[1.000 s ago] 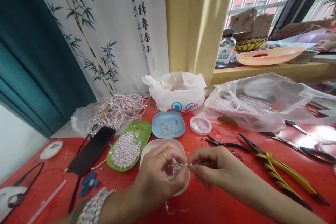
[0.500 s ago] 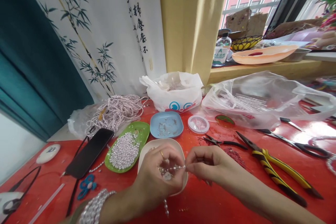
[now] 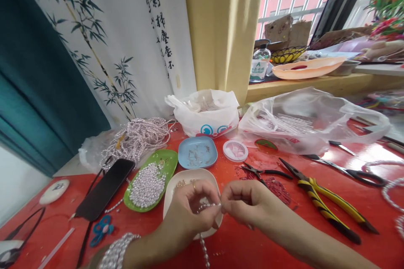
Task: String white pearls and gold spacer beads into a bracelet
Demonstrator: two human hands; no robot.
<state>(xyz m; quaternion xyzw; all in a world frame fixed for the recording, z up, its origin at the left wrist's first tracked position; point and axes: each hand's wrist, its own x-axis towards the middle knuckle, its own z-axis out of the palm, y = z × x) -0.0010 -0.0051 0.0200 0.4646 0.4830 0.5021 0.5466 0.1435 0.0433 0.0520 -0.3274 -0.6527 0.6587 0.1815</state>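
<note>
My left hand and my right hand meet fingertip to fingertip above a cream dish on the red table. Both pinch a thin strand of small pearl beads; its tail hangs down below my left hand toward the table's near edge. My left wrist wears a pearl bracelet. A green dish of loose pearls lies just left of the cream dish, with a blue dish behind it.
Yellow-handled pliers, small black pliers and scissors lie to the right. A black phone and a pile of pearl strands sit left. Plastic bags and a round thread spool stand behind.
My hands have drawn closer together, so the beaded stretch between them is shorter and more strand hangs below my left hand. The view has shifted slightly rightward.
</note>
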